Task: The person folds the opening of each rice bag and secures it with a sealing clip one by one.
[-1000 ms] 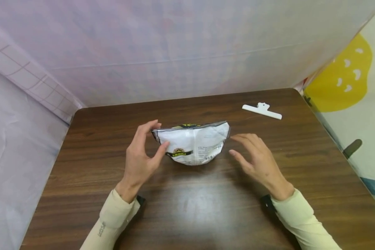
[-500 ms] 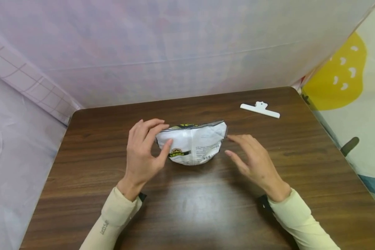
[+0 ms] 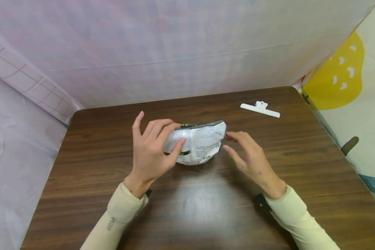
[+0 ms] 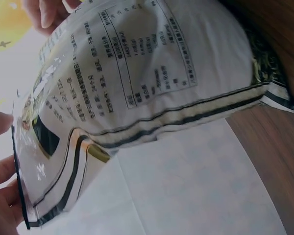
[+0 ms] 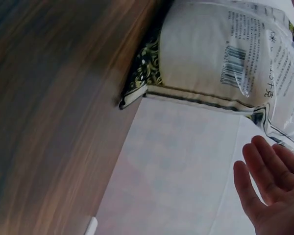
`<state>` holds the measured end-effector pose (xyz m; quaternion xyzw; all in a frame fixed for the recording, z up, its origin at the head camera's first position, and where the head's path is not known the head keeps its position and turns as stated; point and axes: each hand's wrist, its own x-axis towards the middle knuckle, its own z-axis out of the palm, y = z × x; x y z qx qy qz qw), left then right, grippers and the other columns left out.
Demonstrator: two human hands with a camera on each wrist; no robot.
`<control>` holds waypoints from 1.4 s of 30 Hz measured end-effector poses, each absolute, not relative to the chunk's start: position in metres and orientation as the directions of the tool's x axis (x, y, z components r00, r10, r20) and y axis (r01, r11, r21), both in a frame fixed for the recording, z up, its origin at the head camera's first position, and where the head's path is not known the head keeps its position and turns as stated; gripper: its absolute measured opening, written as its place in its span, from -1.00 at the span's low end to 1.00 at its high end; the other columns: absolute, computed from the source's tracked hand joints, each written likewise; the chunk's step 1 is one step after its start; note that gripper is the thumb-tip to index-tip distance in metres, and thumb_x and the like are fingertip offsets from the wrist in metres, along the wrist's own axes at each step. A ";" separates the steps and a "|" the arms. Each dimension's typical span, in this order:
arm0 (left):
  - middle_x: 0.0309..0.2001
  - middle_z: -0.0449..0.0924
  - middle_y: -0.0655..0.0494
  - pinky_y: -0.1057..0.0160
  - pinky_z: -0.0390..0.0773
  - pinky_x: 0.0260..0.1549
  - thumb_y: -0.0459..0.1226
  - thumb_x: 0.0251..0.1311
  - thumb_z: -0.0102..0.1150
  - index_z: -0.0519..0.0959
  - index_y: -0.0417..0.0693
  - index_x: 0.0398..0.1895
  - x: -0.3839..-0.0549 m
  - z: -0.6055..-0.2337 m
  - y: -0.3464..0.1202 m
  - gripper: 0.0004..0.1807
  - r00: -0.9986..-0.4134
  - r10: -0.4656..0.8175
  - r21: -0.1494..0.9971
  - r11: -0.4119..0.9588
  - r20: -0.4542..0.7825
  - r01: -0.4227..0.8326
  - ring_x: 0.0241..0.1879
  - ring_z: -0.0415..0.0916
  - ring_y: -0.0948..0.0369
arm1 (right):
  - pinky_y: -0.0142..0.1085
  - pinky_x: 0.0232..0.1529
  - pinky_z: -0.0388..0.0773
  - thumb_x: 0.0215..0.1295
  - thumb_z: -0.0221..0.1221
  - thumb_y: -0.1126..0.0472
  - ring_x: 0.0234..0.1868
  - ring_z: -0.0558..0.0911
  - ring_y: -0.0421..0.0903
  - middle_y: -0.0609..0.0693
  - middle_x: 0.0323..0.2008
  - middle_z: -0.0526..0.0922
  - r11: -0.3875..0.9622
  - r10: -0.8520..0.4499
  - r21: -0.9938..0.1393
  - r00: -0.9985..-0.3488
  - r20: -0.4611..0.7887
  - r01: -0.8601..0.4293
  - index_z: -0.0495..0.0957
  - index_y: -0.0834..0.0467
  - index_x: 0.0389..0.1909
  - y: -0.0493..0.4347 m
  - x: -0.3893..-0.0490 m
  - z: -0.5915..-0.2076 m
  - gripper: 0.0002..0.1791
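A white plastic food bag (image 3: 206,142) with black and yellow print stands on the table, its top sagging to the left. My left hand (image 3: 151,147) grips its upper left part, thumb on the near face and fingers over the top edge. The left wrist view shows that thumb (image 4: 0,122) and the fingers at the bag's edge. Beside the bag's upper right corner is my right hand (image 3: 253,156), fingers apart and slightly bent. In the right wrist view, the right fingers (image 5: 269,171) hold nothing; whether one touches the bag I cannot tell.
A long white clip (image 3: 260,109) lies at the back right of the wooden table (image 3: 90,166). A pale patterned cloth (image 3: 187,52) hangs behind the table's back edge. At the right is a cloth with a yellow print (image 3: 340,76).
My left hand has slid rightward along the bag's top, now covering its left corner and much of the logo. The right hand has shifted slightly left. The clip lies still.
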<state>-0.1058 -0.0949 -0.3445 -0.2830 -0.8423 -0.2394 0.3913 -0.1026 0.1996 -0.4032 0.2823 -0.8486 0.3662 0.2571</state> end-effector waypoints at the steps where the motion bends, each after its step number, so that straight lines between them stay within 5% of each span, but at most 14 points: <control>1: -0.04 0.75 -0.02 -0.26 0.00 0.57 -0.05 0.31 0.32 0.73 -0.08 -0.03 -0.106 -0.344 -0.093 -0.66 -0.536 0.291 0.182 0.726 0.792 0.663 0.02 0.64 0.02 | -0.51 0.26 0.45 0.27 0.37 0.36 0.00 0.66 0.06 0.18 -0.05 0.70 0.571 -0.286 -0.480 -0.710 0.643 -0.665 0.57 0.34 0.19 0.199 -0.103 -0.403 -0.53; 17: -0.15 0.78 0.04 -0.19 0.12 0.56 -0.08 0.38 0.26 0.72 -0.09 -0.01 -0.107 -0.339 -0.076 -0.69 -0.544 0.336 0.151 0.731 0.769 0.665 -0.17 0.68 0.07 | -0.27 0.00 0.62 0.16 0.40 0.51 -0.18 0.69 0.05 0.21 -0.17 0.70 0.572 -0.248 -0.465 -0.683 0.687 -0.676 0.59 0.36 0.12 0.191 -0.107 -0.402 -0.53; 42: -0.19 0.76 0.07 -0.11 0.28 0.46 -0.12 0.40 0.25 0.67 -0.08 0.03 -0.107 -0.333 -0.061 -0.71 -0.561 0.385 0.121 0.738 0.733 0.664 -0.20 0.68 0.10 | -0.52 -0.08 0.57 0.14 0.37 0.60 -0.26 0.65 -0.06 0.14 -0.21 0.70 0.487 -0.156 -0.551 -0.688 0.709 -0.678 0.63 0.36 0.02 0.182 -0.112 -0.400 -0.60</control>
